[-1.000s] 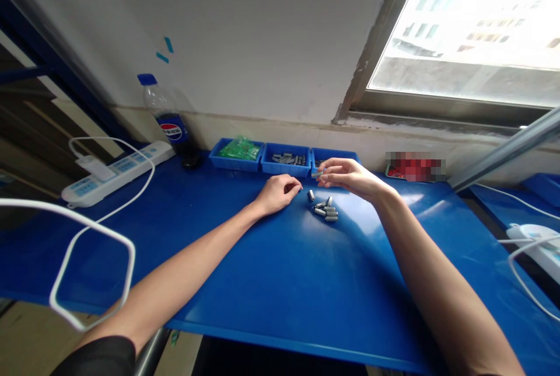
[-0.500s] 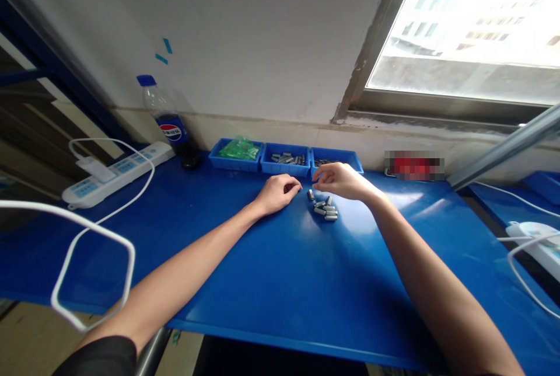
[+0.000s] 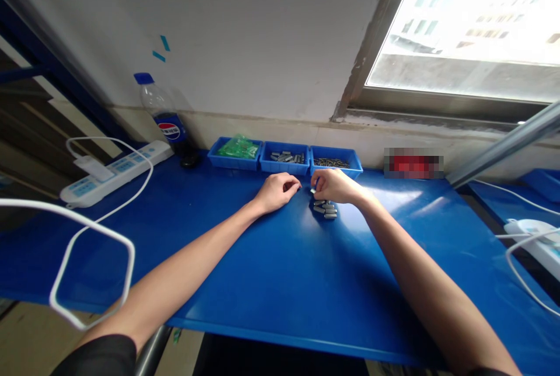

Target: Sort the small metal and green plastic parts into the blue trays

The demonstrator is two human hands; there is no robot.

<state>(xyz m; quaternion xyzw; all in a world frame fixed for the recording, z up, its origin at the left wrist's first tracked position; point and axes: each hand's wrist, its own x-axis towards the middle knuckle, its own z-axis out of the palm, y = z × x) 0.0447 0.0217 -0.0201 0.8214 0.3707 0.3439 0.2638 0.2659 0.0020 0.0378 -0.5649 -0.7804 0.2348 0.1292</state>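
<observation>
My right hand point(image 3: 336, 187) reaches down beside a small pile of grey metal cylinders point(image 3: 330, 216) on the blue table. Its thumb and fingertips pinch one small metal cylinder point(image 3: 312, 191), which sticks out at the left of the fingers. My left hand point(image 3: 276, 192) rests on the table just to the left, with fingers curled and thumb pressed toward the index finger. Something small and dark shows at its fingertips, too small to name. Behind the hands stand a blue bin of metal cylinders point(image 3: 287, 157) and a blue bin of thin metal pins or screws point(image 3: 331, 162).
Another blue bin point(image 3: 235, 162) holds green plastic bags point(image 3: 238, 147). A cola bottle point(image 3: 170, 128) and a white power strip point(image 3: 116, 173) stand at the left. A white cable point(image 3: 131, 265) loops over the left forearm. The blue table point(image 3: 271, 282) ends at a wall.
My right hand has come down and slightly left onto the cylinder nearest my left hand, closing its fingertips on it. The bin of thin metal parts is uncovered. My left hand stays put.
</observation>
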